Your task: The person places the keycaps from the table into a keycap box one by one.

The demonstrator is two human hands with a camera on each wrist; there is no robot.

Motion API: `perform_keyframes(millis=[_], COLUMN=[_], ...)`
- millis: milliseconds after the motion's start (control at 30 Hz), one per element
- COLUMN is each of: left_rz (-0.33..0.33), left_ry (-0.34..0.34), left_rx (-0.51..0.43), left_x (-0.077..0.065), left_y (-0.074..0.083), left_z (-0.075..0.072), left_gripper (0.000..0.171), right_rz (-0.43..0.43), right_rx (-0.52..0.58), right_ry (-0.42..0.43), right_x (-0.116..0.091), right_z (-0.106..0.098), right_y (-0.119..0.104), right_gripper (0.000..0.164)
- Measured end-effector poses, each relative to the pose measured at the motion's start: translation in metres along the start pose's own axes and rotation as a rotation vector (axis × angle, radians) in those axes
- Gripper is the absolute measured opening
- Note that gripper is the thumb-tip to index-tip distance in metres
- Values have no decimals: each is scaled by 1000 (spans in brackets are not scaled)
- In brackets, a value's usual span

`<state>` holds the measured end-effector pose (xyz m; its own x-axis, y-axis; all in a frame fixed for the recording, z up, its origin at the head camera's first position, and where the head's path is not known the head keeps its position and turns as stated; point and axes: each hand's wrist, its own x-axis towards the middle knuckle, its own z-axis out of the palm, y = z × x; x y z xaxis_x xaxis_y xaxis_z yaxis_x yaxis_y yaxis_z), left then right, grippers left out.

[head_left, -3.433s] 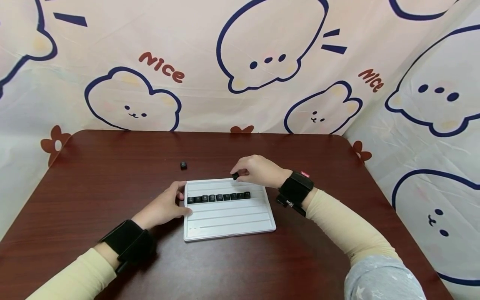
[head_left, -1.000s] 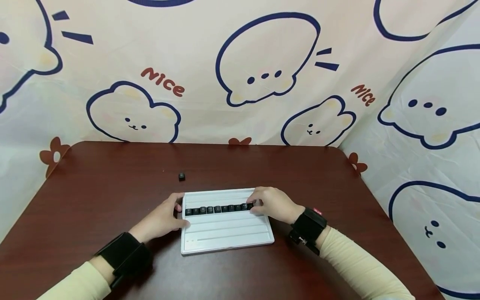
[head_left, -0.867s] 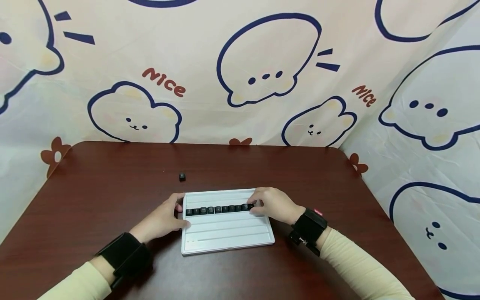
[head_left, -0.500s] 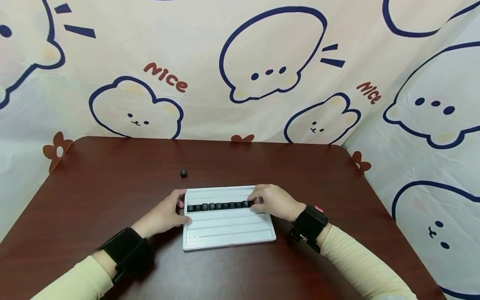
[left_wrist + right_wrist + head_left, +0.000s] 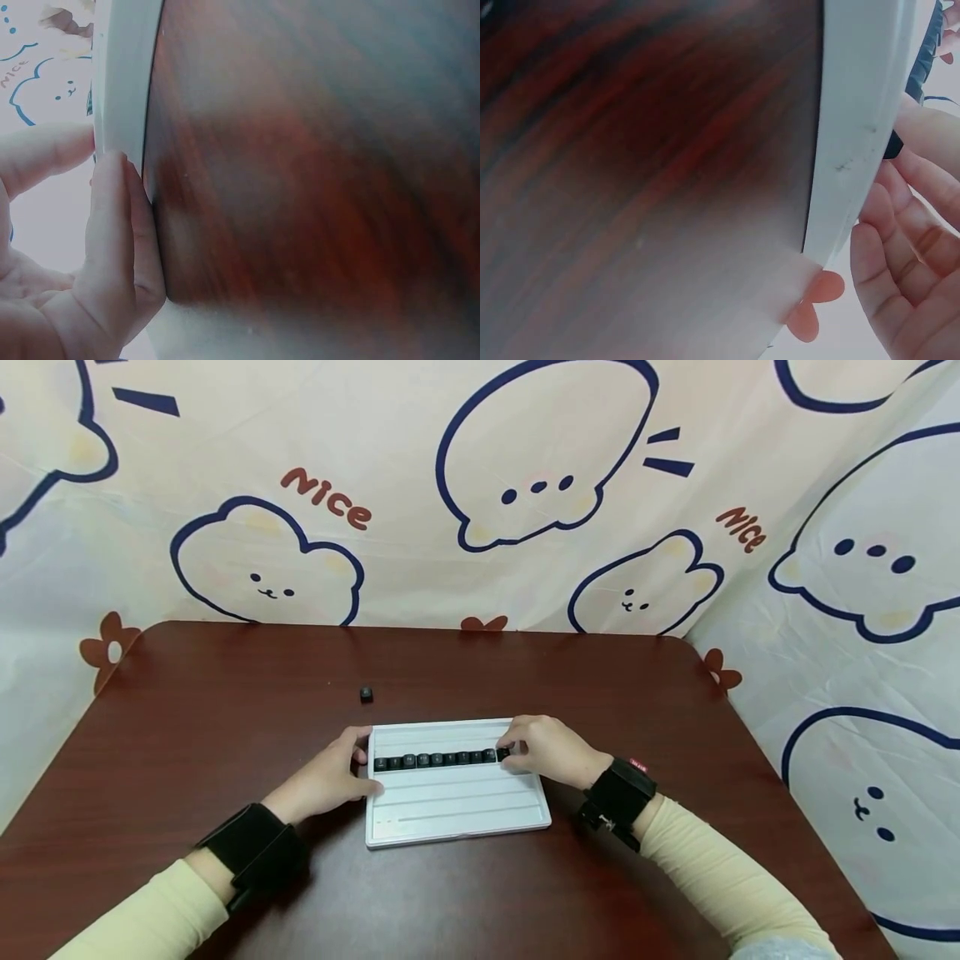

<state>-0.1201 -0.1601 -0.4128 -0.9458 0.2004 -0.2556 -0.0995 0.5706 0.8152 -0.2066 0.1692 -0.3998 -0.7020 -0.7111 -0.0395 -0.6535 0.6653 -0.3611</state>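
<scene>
A white grooved tray [image 5: 457, 814] lies on the table, with a row of black keycaps [image 5: 437, 760] standing along one groove. My left hand [image 5: 322, 779] grips the tray's left edge, thumb on top; the left wrist view shows the thumb and fingers [image 5: 111, 225] against the rim. At the row's right end my right hand [image 5: 553, 752] pinches a black keycap [image 5: 503, 753] between thumb and fingertips. That keycap [image 5: 893, 145] is partly hidden by fingers in the right wrist view. Another keycap [image 5: 366, 694] sits alone on the table behind the tray.
The brown wooden table [image 5: 450, 902] extends around the tray on all sides. A pale printed curtain [image 5: 405, 568] hangs behind it and along the right. Each wrist wears a black band [image 5: 251, 852].
Since the oldest frame, my right hand has brought its keycap from the tray's back edge to the row's right end. Over the last second it stays there; the left hand keeps its grip.
</scene>
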Motion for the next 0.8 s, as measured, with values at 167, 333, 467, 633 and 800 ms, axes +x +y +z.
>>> perform_keyframes(millis=[167,333,467,633,800], left_rz=[13,15,15,8,-8], left_ry=[5,2,3,-1,-5], left_rx=[-6,-20,-9,-16,-26], left_x=[1,1,1,2,1], left_y=[1,1,2,1,-1], left_z=[-1,-2,-2,-2,1], left_gripper=[88,89,89,88,87], right_rz=[-1,-9,-7,-5,2], right_rx=[-6,-15,-13,-8,4], right_ry=[11,19,26,28,10], right_x=[2,4,5,4,3], right_z=[-1,-2,-2,-1,1], right_y=[0,0,-1,-1,-1], right_gripper=[24,24,24,24,25])
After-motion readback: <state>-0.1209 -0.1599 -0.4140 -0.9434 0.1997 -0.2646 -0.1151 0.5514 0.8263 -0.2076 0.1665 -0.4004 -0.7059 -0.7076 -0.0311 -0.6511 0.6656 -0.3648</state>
